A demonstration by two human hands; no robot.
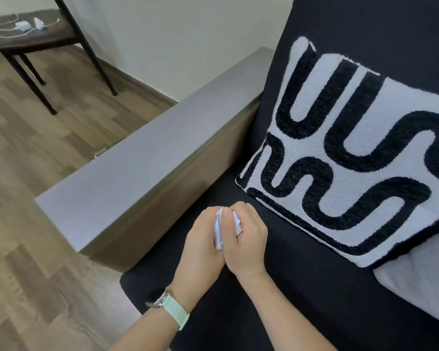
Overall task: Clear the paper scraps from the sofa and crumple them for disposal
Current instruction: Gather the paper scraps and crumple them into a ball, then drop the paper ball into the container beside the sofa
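Paper: crumpled white paper wad (219, 230), creased, above the ribbed black fabric sofa seat (302, 287).
Hands: left hand (200, 239) and right hand (245, 239) both clenched around it.

Cushion (345, 158) leans on the sofa (302, 287) back; armrest (137, 173) left; chair (36, 39) beyond.

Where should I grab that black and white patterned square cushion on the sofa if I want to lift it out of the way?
Probably take the black and white patterned square cushion by its lower left corner, reaching from the front left. It leans tilted against the dark sofa backrest, so that corner juts toward both hands, left hand and right hand, which now squeeze the white crumpled paper.
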